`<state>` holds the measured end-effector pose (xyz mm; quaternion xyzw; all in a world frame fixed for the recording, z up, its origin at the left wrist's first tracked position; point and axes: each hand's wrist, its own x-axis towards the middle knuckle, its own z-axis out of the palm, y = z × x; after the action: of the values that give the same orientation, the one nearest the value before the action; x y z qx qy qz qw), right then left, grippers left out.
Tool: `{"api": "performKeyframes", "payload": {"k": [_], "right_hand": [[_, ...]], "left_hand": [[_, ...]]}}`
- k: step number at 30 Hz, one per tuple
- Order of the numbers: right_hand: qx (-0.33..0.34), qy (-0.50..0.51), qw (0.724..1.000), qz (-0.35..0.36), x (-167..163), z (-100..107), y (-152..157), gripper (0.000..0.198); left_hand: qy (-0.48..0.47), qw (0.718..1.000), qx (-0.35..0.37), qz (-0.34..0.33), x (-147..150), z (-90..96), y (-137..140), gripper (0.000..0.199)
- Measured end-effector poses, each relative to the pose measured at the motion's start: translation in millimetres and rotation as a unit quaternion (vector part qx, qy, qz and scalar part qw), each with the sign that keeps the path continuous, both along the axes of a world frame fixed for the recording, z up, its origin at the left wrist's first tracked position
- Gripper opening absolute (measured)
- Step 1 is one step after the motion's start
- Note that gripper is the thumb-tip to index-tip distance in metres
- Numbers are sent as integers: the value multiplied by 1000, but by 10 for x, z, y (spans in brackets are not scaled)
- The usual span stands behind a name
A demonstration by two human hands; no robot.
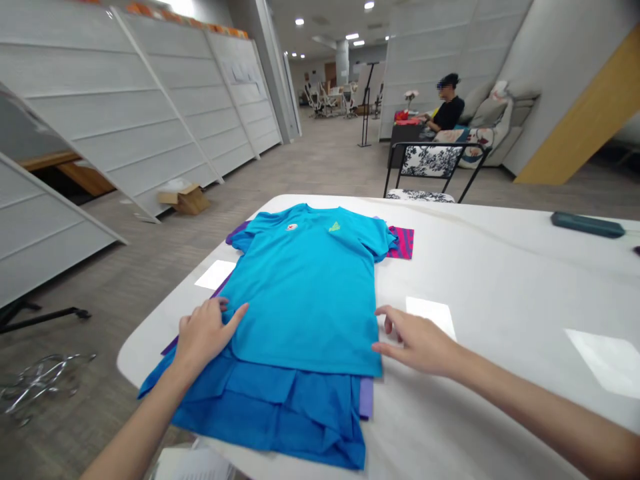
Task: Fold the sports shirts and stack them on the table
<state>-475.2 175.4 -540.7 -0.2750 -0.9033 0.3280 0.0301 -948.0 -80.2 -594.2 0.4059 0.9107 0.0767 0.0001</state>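
Shirt [307, 287], bright blue and short-sleeved, lies spread on the white table [500, 280] in front of us, collar at the far side and hem toward us, over other cloth. Our left hand [203, 333] is at its left edge, fingers and thumb parted; we see no cloth gripped there. Our right hand [415, 340] is at the right edge, loosely curved, with nothing between thumb and fingers; whether its tips touch the fabric we cannot tell.

To handle the sides well, we would work both hands level, with light, flat fingers, easing the edges outward without dragging the cloth below. The left edge near our thumb deserves care, since our hand hides some of it. The sleeves look more rumpled than the body.

Counting, we have one bright blue shirt, two sleeves and two chest prints. Under it show one spread of darker blue cloth [270, 413], one lilac strip [367, 398], one pink patterned piece [403, 243] and purple cloth [236, 235] at two places on the left; how many garments these make we cannot tell. Around us are one dark case [587, 225], one patterned chair [433, 162] by the table, one cardboard box [185, 199] and one seated person [447, 113].
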Motion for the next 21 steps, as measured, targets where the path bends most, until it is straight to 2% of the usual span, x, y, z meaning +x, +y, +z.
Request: {"api": "performKeyframes", "payload": {"k": [2, 5, 7, 9, 12, 15, 18, 21], "right_hand": [[-5, 3, 1000, -4, 229, 15, -602, 63], [5, 32, 999, -8, 352, 64, -1185, 50], [-6, 54, 999, -3, 383, 112, -1438, 41], [-16, 65, 998, -6, 422, 162, -1642, 40], [-7, 61, 998, -26, 507, 251, -1897, 41], [11, 86, 995, -51, 605, 388, -2098, 28], [22, 141, 988, -66, 707, 566, -2283, 23], [-5, 174, 983, -58, 794, 720, -2492, 23]], "left_hand": [[-22, 1000, -12, 19, 134, 59, -584, 71], [-3, 999, 7, 34, 333, 185, -1100, 74], [-7, 998, 19, 65, 433, 282, -1289, 87], [-43, 994, 12, 100, 494, 378, -1427, 94], [-96, 989, 7, 108, 548, 522, -1621, 69], [-91, 989, 67, 99, 594, 683, -1834, 47], [-84, 983, 132, 96, 611, 852, -2055, 38], [-143, 962, 200, 117, 605, 983, -2266, 38]]}}
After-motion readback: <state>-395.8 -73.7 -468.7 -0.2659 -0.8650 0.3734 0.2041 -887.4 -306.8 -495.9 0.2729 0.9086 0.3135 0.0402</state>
